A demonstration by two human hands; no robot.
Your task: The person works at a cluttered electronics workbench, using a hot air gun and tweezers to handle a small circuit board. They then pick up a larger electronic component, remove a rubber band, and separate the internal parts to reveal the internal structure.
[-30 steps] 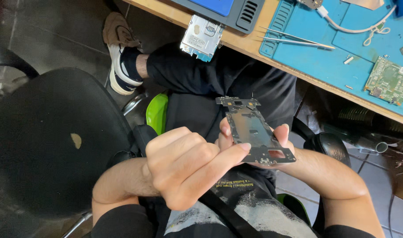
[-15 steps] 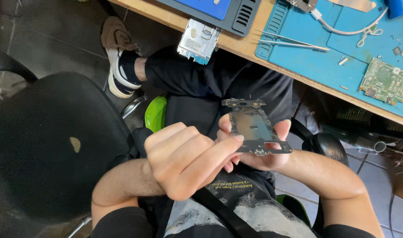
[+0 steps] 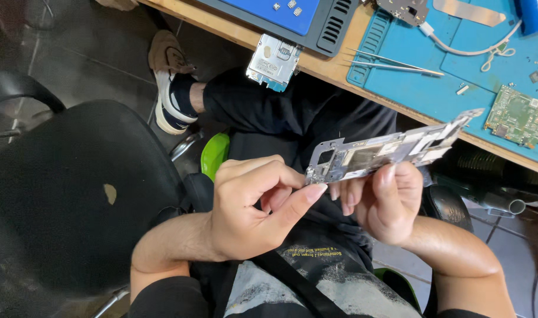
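Over lap: two hands (image 3: 251,206) (image 3: 386,203), one metal frame (image 3: 386,154).

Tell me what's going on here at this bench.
A seated person holds a grey metal phone frame over their lap. The right hand pinches it from below near its middle, while the left hand presses a thumb tip against its lower left end. On the wooden desk beyond lie a blue work mat, tweezers and a green circuit board. Another silver plate hangs over the desk edge. A black chair stands on the left.
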